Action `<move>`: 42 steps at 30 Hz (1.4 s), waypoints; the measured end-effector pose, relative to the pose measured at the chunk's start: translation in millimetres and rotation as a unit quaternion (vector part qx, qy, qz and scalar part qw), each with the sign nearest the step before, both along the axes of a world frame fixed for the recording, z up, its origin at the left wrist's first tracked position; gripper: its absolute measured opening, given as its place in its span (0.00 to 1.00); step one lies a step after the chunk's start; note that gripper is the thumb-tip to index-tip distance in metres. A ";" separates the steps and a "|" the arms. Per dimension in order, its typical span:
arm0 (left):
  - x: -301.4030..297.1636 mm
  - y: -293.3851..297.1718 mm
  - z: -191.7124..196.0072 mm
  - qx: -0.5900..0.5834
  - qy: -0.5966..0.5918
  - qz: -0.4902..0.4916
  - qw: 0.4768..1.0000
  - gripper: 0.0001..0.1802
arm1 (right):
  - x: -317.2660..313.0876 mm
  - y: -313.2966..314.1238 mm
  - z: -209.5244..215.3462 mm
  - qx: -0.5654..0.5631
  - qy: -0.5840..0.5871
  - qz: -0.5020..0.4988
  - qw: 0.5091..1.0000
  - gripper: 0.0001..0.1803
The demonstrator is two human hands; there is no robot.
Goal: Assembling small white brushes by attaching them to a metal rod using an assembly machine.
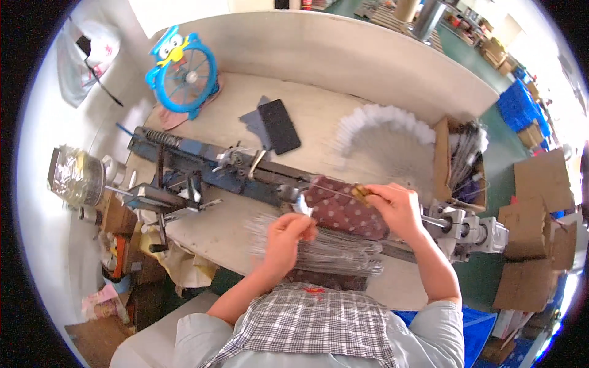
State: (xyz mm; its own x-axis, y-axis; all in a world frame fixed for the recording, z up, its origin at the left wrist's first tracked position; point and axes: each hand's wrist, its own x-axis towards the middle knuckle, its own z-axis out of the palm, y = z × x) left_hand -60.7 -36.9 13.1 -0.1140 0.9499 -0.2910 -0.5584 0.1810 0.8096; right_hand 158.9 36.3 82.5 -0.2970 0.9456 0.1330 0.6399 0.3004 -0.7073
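Note:
My right hand is closed around a small brass-coloured piece. A thin wire runs from it leftward toward the bench machine. My left hand is pinched closed near the machine's right end. Just above its fingertips shows a small white-and-blue piece; whether the fingers grip it I cannot tell. Between my hands lies a maroon polka-dot cloth. In front of me, a bundle of thin metal wires lies partly behind my left hand.
A fan of white-ended wires spreads at the back right, beside a cardboard box of wires. A metal clamp unit stands at right. Farther back are a dark phone-like slab and a blue cartoon fan. A crank handle projects at left.

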 end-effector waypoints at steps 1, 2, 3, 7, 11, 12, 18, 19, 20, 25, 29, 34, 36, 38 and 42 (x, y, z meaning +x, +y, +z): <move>16.9 8.0 5.7 -0.008 0.011 -0.050 0.999 0.09 | 3.9 -1.7 -0.4 0.004 -0.002 -0.011 1.000 0.11; 29.7 16.1 5.8 -0.004 0.011 -0.056 0.998 0.09 | 6.4 -2.4 -1.3 -0.014 0.012 -0.008 1.000 0.11; 40.8 24.8 2.9 0.015 0.022 -0.061 0.998 0.09 | 9.9 -2.9 -1.8 -0.031 0.026 -0.003 0.999 0.12; 58.9 39.0 -4.3 0.043 0.056 -0.095 0.993 0.08 | 25.1 -5.6 -10.4 -0.078 0.093 -0.016 0.993 0.11; 67.8 41.2 -3.6 0.052 0.087 -0.098 0.990 0.07 | 32.0 -6.3 -21.3 -0.141 0.209 -0.014 0.968 0.12; 67.1 40.2 -3.1 0.050 0.089 -0.095 0.990 0.07 | 32.7 -7.3 -16.9 -0.097 0.166 0.018 0.981 0.11; 49.5 35.2 4.7 -0.011 0.041 0.023 0.999 0.09 | 12.0 4.1 -3.9 0.144 -0.017 0.073 0.987 0.08; 47.6 35.2 8.3 -0.023 0.015 0.021 0.999 0.09 | -0.1 8.2 -4.8 0.189 -0.033 0.052 0.980 0.08; 45.2 35.7 10.2 -0.033 -0.012 0.022 0.999 0.09 | -13.1 13.6 -6.0 0.235 -0.050 0.032 0.970 0.07; 40.4 38.8 10.5 -0.039 -0.056 -0.017 0.998 0.09 | -41.9 29.9 -28.6 0.177 -0.062 0.098 0.977 0.07; 39.0 35.5 5.1 -0.019 -0.038 -0.011 0.999 0.10 | -40.1 28.2 -13.8 0.136 -0.004 0.123 0.983 0.08; 31.4 32.2 2.6 -0.026 -0.003 -0.046 0.999 0.15 | -42.5 27.3 -5.9 -0.033 0.040 0.097 0.994 0.09; 27.1 33.8 5.3 -0.024 0.024 -0.073 0.997 0.19 | -45.6 27.4 -9.9 -0.093 0.067 0.077 0.990 0.09; 30.8 36.9 14.7 -0.057 -0.014 -0.087 0.994 0.23 | -44.1 25.1 -13.2 -0.084 0.073 0.048 0.993 0.10; 38.5 37.0 18.1 -0.043 -0.097 -0.015 0.994 0.20 | -52.7 10.2 -10.2 0.105 -0.013 0.036 0.994 0.11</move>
State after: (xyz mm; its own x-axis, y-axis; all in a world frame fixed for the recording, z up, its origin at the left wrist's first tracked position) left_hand -22.2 0.1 31.2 -0.0197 0.9226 -0.3852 -0.6962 0.2638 0.6676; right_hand 106.2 46.5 72.3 -0.3693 0.8740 0.3160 0.6277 0.4853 -0.6087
